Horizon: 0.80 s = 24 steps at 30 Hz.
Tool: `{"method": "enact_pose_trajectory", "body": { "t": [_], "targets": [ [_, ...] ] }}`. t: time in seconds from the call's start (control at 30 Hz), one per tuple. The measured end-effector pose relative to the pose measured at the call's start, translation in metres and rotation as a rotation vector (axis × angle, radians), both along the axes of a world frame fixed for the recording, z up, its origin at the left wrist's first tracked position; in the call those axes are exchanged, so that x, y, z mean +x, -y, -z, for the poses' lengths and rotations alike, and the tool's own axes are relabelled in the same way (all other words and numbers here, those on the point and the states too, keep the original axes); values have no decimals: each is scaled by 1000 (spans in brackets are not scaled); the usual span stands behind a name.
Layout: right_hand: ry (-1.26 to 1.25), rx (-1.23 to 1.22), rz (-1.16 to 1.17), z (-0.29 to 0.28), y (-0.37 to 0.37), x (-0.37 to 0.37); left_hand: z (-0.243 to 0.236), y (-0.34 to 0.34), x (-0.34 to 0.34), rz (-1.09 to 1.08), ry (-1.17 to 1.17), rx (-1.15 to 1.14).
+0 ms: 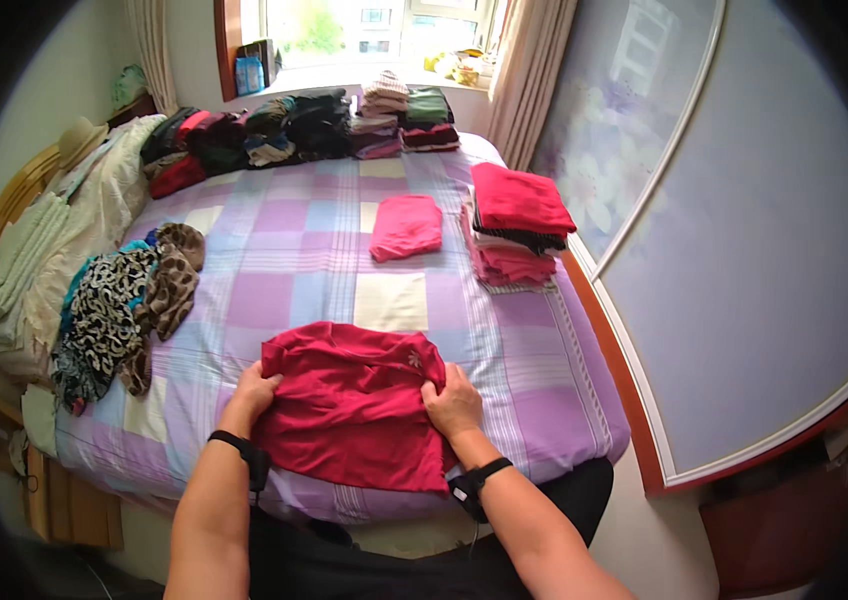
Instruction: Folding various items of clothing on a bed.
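A dark red shirt [349, 410] lies spread at the near edge of the bed, its cloth creased and its lower part close to my body. My left hand [258, 388] grips its left side, fingers mostly tucked under the cloth. On the opposite side my right hand [453, 402] pinches the edge below a small pale emblem. Beyond the shirt a folded pink garment [407, 227] lies flat by itself. A stack of folded clothes [516, 225] with a bright red piece on top stands to its right.
Loose patterned clothes [114, 310] are heaped on the bed's left side. Dark clothes [244, 135] and folded piles [404, 120] line the far edge, below the window. A checked purple sheet [274, 260] covers the bed. A sliding-door wardrobe [744, 250] stands close on the right.
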State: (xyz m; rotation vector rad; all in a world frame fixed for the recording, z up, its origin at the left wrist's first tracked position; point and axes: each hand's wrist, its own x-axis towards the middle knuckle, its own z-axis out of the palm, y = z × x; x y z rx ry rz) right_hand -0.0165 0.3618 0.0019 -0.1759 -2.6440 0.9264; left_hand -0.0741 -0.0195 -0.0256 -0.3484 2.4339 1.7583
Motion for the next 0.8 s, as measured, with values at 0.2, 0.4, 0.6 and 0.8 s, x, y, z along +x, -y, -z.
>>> {"method": "enact_pose_trajectory", "body": {
  "t": [0.2,0.4,0.6,0.8],
  "targets": [
    [17,14,9,-1,1,3,4,4,2,-3,-6,-28],
    [-23,-2,-26,10,6,5,9,10,8,-31,2,-74],
    [-57,43,3,4,-9,-4,-10,-11,-7,56,-70,17],
    [-56,29,-21,7,-1,-5,-12,-2,1,-11,17,8]
  ]
}}
